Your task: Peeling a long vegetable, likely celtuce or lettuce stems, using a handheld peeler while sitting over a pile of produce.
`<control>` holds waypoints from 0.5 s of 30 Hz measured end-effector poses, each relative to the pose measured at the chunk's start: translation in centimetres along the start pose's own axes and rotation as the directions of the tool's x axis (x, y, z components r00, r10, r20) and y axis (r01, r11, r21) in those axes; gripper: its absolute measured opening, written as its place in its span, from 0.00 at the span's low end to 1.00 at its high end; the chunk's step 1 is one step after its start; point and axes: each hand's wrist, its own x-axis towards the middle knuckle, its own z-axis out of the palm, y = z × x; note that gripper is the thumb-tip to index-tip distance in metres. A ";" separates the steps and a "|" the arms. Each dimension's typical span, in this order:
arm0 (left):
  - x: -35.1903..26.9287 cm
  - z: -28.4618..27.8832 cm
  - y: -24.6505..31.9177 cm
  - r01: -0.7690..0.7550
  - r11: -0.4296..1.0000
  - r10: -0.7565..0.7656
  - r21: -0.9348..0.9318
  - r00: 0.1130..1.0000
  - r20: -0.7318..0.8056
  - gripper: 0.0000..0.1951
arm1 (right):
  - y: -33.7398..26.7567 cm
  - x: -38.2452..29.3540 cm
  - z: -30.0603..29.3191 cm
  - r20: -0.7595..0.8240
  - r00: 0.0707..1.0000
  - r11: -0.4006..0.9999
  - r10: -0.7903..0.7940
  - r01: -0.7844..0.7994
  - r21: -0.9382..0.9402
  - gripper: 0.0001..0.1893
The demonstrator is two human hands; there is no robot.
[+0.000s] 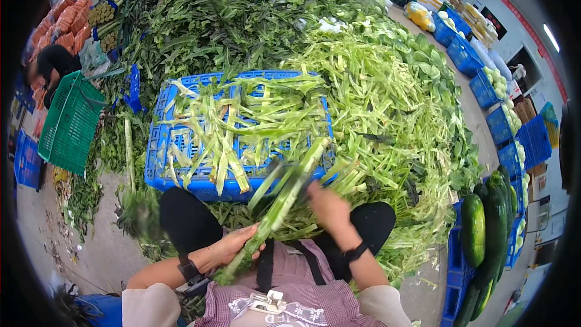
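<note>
My left hand (238, 243) is closed around the leafy lower end of a celtuce stalk (277, 213), which slants up and away to the right. Its far part shows pale, peeled flesh. My right hand (329, 206), blurred by motion, grips a dark blade-like tool (297, 179) held against the stalk; its exact shape is smeared. A strip of green peel (264, 187) hangs off beside the tool. Just beyond my knees lies a blue plastic crate (199, 187) with its slatted face up, strewn with cut peel strips (231, 159).
Peelings (386, 145) heap up on the right, dark leaves (204, 32) behind. Another stalk (129, 154) stands left of the crate. A person (56, 63) bends by a green basket (72, 122). Winter melons (494, 213) lie on blue crates (454, 277) at right.
</note>
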 end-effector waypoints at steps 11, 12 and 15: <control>0.1 0.8 0.4 -0.033 0.999 0.033 0.017 0.999 0.037 0.21 | -1.2 0.4 -2.1 0.190 0.980 0.993 0.064 -0.043 -0.112 0.18; -0.3 0.6 0.0 -0.054 0.997 0.054 0.059 0.998 0.011 0.21 | 1.1 1.1 -1.6 0.107 0.945 0.947 0.310 -0.297 -0.122 0.17; -0.7 1.0 0.1 -0.099 0.984 0.105 0.147 0.994 -0.027 0.24 | 9.0 1.7 -2.2 -0.056 0.646 0.645 0.761 -0.763 -0.039 0.16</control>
